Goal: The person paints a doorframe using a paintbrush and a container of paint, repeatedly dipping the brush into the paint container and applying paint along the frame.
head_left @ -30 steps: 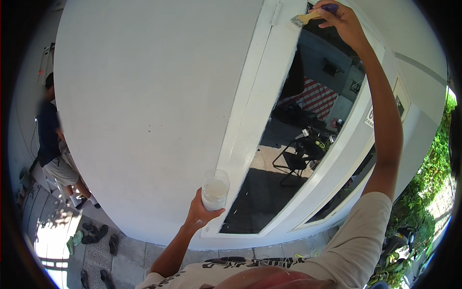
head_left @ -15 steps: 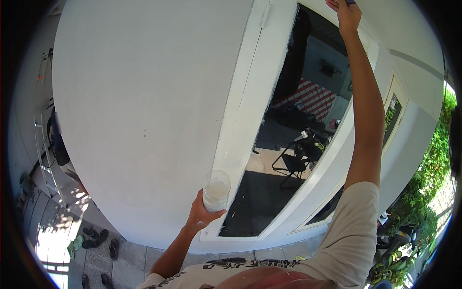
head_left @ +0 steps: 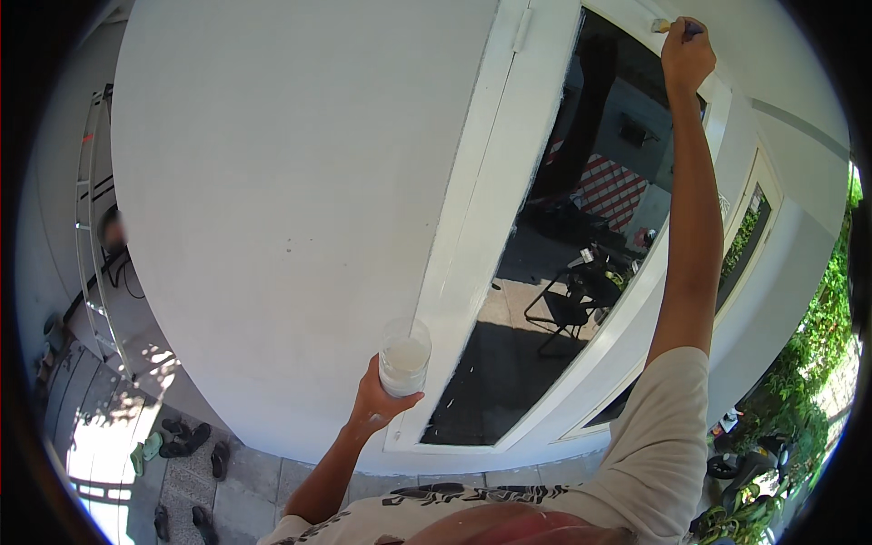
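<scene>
My left hand (head_left: 380, 398) is wrapped round a clear plastic cup (head_left: 404, 361) with white paint in it, held in front of the lower door frame. High at the upper right, my right hand (head_left: 688, 60) grips a paintbrush (head_left: 662, 26) with pale bristles and a dark purple handle. The bristles are at the top of the white frame (head_left: 627, 20) above the dark glass pane (head_left: 545, 300); whether they touch it I cannot tell. White specks mark the glass near its lower left edge.
A white wall (head_left: 291, 163) with a few dark spots fills the left. Beyond it stand a metal ladder (head_left: 86, 227) and a partly hidden person (head_left: 113, 232). Sandals (head_left: 186, 440) lie on the paved floor. Plants (head_left: 799, 381) and a motorbike (head_left: 754, 463) are at the right.
My right hand has come lower in the picture, bringing the brush into sight. The view has shifted slightly, so door and wall sit further right. My left hand still holds the cup.
</scene>
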`<action>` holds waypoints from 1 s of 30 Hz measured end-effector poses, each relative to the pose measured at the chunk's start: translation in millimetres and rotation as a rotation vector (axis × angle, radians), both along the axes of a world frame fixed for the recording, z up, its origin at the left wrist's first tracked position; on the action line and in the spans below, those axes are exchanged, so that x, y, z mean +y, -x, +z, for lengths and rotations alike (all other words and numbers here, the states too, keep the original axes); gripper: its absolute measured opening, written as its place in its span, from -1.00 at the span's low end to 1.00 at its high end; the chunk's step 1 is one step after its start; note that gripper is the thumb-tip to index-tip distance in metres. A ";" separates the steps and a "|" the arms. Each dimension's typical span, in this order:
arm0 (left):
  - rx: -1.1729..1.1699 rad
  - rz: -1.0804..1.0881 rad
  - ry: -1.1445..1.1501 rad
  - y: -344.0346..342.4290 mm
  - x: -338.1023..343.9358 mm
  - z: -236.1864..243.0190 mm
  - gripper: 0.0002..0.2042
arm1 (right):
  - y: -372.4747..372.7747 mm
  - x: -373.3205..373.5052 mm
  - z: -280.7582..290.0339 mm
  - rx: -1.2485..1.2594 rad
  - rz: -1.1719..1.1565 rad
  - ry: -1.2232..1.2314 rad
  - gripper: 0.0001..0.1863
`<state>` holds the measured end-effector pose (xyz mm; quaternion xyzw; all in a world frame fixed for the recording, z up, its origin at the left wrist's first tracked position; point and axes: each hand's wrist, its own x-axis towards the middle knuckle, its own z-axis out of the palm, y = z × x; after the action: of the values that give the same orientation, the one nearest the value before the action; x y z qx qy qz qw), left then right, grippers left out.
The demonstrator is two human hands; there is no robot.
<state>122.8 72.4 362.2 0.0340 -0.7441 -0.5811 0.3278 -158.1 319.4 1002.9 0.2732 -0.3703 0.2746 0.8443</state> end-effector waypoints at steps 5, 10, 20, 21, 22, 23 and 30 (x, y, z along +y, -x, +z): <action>0.022 0.020 0.012 4.7 -1.2 -1.5 -0.14 | -11.7 -51.1 14.8 -0.035 0.305 -0.182 -0.79; 0.027 -0.008 0.012 9.1 3.0 0.8 -0.14 | 12.5 -45.3 20.8 -0.029 0.833 -0.279 -0.75; 0.029 -0.053 -0.013 20.4 3.8 -1.2 -0.14 | -40.9 -27.2 23.4 0.100 0.139 -0.496 -0.86; 0.031 -0.054 -0.014 21.1 4.2 -1.9 -0.14 | -44.4 -27.3 27.6 0.069 0.093 -0.566 -0.85; 0.035 -0.057 -0.019 22.4 4.7 -2.8 -0.14 | -46.0 -28.1 29.1 0.070 0.091 -0.567 -0.85; 0.039 -0.062 -0.025 23.7 5.2 -3.3 -0.14 | -47.4 -29.0 30.3 0.018 0.092 -0.637 -0.84; 0.023 -0.053 -0.022 23.0 3.3 -4.0 -0.14 | -74.0 -15.2 10.4 -0.311 0.002 -0.945 -0.83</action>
<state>99.8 75.7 358.2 0.0113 -0.7345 -0.5979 0.3207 -84.0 304.2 1013.2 0.5823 -0.5754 0.1149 0.5627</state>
